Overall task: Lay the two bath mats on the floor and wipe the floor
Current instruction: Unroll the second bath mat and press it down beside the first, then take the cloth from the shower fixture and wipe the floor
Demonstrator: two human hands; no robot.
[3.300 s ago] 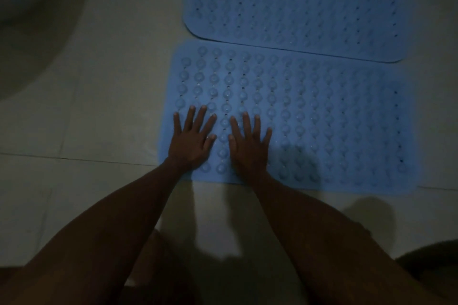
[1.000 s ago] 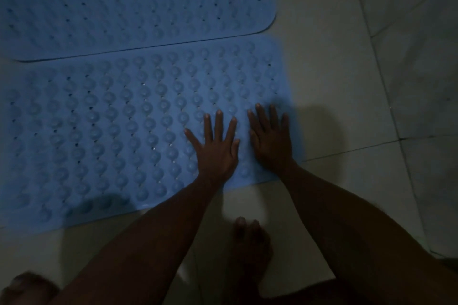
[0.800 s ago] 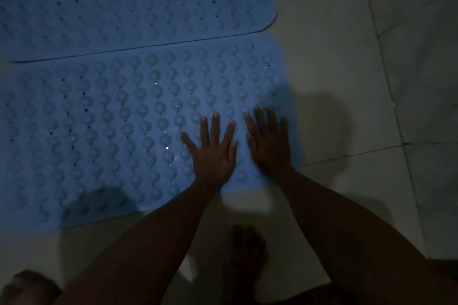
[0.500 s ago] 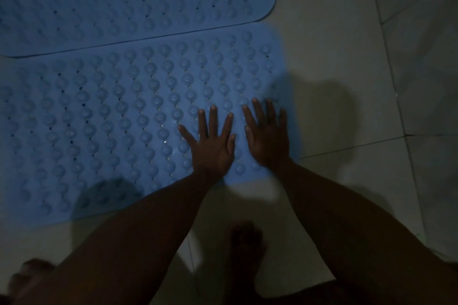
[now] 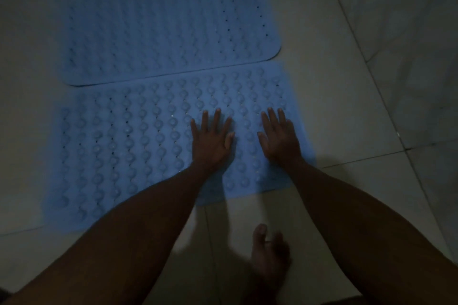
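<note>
Two blue studded bath mats lie flat on the pale tiled floor, side by side along their long edges. The far mat (image 5: 168, 32) sits behind the near mat (image 5: 124, 146), whose upper face is covered with round suction cups. My left hand (image 5: 210, 141) presses flat on the near mat's right half, fingers spread and straight. My right hand (image 5: 278, 138) presses flat close to that mat's right edge, fingers straight too. Neither hand holds anything.
Pale floor tiles (image 5: 347, 96) with grout lines surround the mats. A bare foot (image 5: 269, 252) stands on the tile just below the near mat, between my forearms. The scene is dim.
My hands have moved slightly apart on the near mat's right end. The view has shifted, so both mats now show more fully toward the left.
</note>
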